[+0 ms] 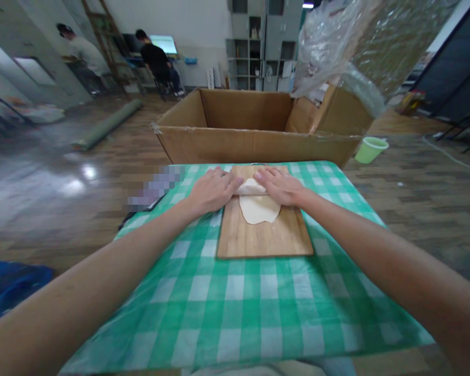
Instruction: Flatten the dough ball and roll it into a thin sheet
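A pale sheet of dough (260,211) with an uneven round edge lies flat on a wooden cutting board (264,243). Across the far part of the dough sits a whitish rolling pin (254,187). My left hand (214,190) is closed over its left end, and my right hand (281,186) is closed over its right end. Both thumbs point inward along the pin, and the hands hide its ends. Beneath the board spreads a green and white checked tablecloth (235,297).
Beyond the table's far edge stands a large open cardboard box (258,146), with plastic wrap (329,47) rising at its right. A light green bucket (371,151) is on the floor. At the cloth's left edge lies a blurred-out object (154,189). Two people sit far back left.
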The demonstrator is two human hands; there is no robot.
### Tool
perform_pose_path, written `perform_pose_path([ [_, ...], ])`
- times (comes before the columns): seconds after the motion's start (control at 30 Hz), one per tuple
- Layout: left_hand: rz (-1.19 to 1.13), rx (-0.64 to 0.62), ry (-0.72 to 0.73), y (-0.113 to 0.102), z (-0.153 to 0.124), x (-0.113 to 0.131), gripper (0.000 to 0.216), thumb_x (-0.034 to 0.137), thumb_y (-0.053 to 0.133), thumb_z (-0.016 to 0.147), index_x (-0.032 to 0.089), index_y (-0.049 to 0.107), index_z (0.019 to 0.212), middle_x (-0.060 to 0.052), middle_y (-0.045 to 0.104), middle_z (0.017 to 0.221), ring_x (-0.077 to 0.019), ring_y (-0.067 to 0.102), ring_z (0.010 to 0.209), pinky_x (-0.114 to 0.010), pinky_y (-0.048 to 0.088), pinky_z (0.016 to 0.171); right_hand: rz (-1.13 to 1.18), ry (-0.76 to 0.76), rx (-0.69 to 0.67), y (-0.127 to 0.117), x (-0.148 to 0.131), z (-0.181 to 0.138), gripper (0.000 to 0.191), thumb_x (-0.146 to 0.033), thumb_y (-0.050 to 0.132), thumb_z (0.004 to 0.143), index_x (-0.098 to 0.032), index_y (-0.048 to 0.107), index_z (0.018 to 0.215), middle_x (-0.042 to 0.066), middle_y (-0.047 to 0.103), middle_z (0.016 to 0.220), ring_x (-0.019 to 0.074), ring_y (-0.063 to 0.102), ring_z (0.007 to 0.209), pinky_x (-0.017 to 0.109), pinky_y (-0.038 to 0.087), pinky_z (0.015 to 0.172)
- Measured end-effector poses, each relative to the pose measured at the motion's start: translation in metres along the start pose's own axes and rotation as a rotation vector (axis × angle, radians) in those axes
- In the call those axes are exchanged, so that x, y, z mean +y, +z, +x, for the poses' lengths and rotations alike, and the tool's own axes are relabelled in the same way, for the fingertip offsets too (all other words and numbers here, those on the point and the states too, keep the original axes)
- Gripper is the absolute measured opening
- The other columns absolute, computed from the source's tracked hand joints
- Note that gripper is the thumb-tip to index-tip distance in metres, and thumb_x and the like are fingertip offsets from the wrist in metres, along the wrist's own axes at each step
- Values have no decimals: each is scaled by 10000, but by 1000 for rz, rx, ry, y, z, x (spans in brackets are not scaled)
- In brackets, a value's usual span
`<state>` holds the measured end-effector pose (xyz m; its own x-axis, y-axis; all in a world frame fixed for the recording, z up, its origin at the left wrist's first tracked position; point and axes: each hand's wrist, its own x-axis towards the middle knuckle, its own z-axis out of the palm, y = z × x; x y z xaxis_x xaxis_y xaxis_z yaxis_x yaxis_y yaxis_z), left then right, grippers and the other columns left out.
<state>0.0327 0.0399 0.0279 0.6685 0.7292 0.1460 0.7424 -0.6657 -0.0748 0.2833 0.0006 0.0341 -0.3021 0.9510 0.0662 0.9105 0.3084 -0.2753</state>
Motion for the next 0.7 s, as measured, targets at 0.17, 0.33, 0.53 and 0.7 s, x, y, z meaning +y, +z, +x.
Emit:
perform_pose_path([
  [0.17, -71, 0, -180, -7, 7, 14, 761, 621, 107, 1085, 173, 686, 1293, -162, 716, 1274, -321, 655, 1229, -458, 485, 1034, 13, 3, 54, 1, -25, -42, 946, -729, 59, 1043, -67, 361, 1647, 206, 342, 1707, 329, 297, 1598, 510, 258, 1290],
  [0.33, -65, 126, -124, -4, -24, 27, 739, 581, 228, 1091, 45, 516, 1509, -230, 597, 1506, -350, 445, 1512, -519, 307, 1242, -82, -79, 127, 10, -44, -68, 926, -725, 152, 1048, -46, 398, 1627, 216, 311, 1714, 344, 259, 1610, 532, 237, 1302],
  [0.53, -88, 157, -53, -9, -90, 45, 721, 584, 319, 1079, 70, 453, 1566, -197, 473, 1636, -326, 388, 1562, -513, 225, 1311, -160, -123, 222, 16, -62, -94, 954, -773, 245, 1017, -47, 425, 1608, 238, 383, 1680, 383, 327, 1578, 560, 276, 1281],
  [0.7, -87, 138, -62, -17, -118, 63, 804, 623, 381, 1050, 58, 355, 1621, -218, 389, 1681, -348, 344, 1584, -547, 230, 1317, -153, -169, 214, 14, -71, -113, 978, -786, 289, 1005, -15, 448, 1587, 261, 403, 1661, 397, 338, 1570, 569, 270, 1288],
])
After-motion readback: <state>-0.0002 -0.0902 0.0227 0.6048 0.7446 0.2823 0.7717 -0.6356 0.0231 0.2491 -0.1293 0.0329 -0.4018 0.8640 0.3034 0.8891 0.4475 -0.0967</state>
